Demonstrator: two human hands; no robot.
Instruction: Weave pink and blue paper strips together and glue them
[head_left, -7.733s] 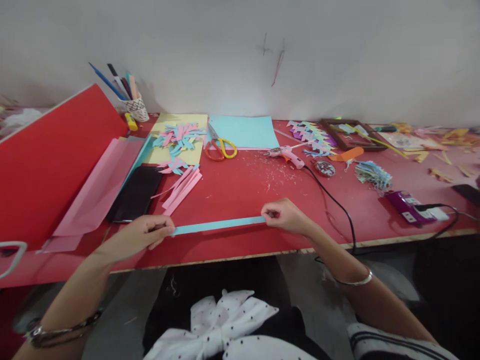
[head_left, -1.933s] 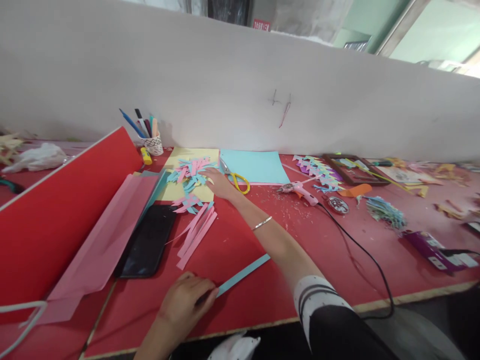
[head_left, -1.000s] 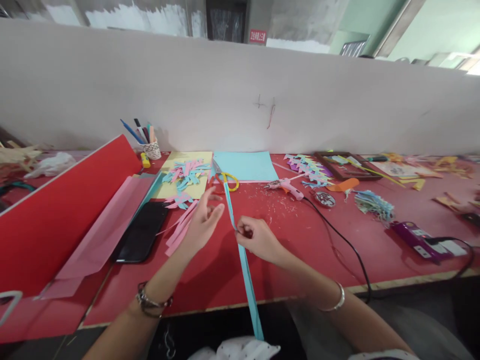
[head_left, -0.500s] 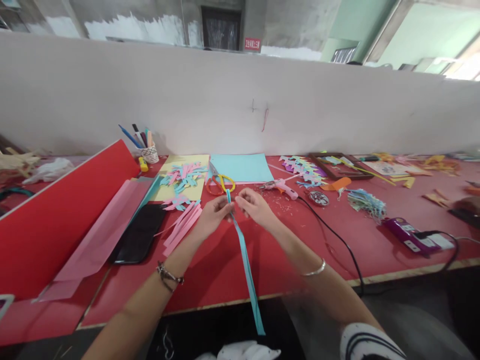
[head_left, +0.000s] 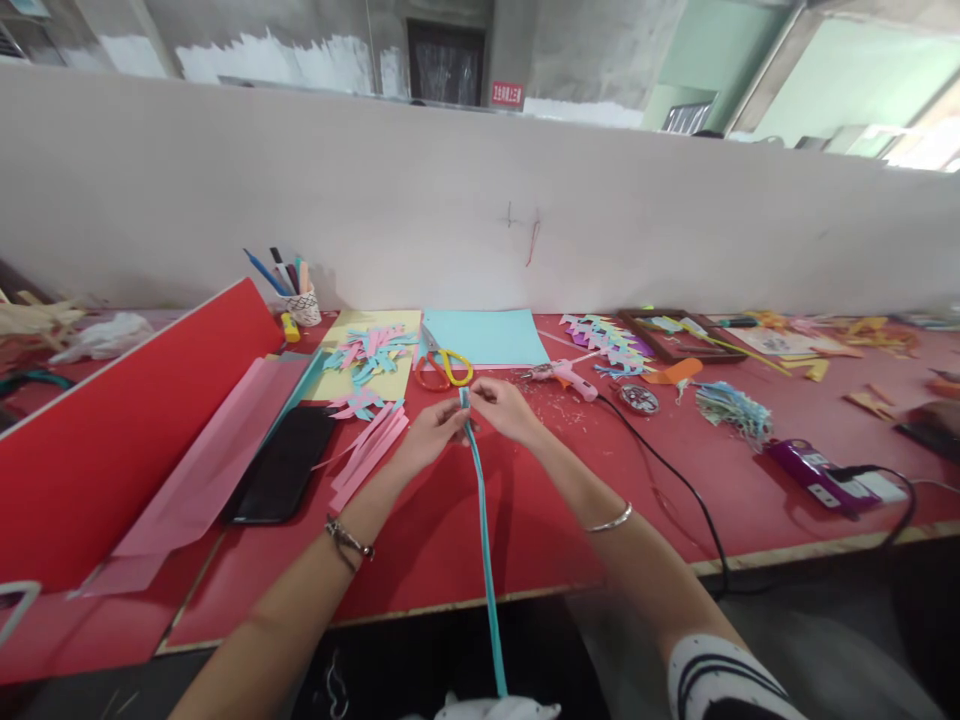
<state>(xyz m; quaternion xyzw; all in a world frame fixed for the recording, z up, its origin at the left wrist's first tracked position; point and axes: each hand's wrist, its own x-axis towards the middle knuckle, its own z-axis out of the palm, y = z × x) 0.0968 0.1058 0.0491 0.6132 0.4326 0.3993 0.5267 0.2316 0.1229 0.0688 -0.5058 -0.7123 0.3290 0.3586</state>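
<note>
A long, narrow light blue paper strip [head_left: 486, 545] hangs from my fingers down past the table's front edge. My left hand [head_left: 439, 430] is closed on it near its upper end, thumb and fingers pinching it. From the other side my right hand [head_left: 504, 408] is also closed, its fingertips pressed together at the strip's top end. Just beyond the fingers lie scissors [head_left: 454, 368] with one yellow and one red handle loop. Pink paper strips [head_left: 369, 455] lie left of my left hand.
Left are a phone [head_left: 285, 468], pink sheets [head_left: 214, 460], a leaning red board [head_left: 135, 440] and a pen cup [head_left: 302, 305]. Cut pieces lie on a yellow sheet [head_left: 322, 380] beside a blue sheet [head_left: 487, 338]. Right are a glue gun [head_left: 574, 380], its black cord and a purple power strip [head_left: 814, 475].
The strip's upper end has shifted slightly, and its hanging part has swung left and looks narrower. My right hand has come a little left, closer to the strip.
</note>
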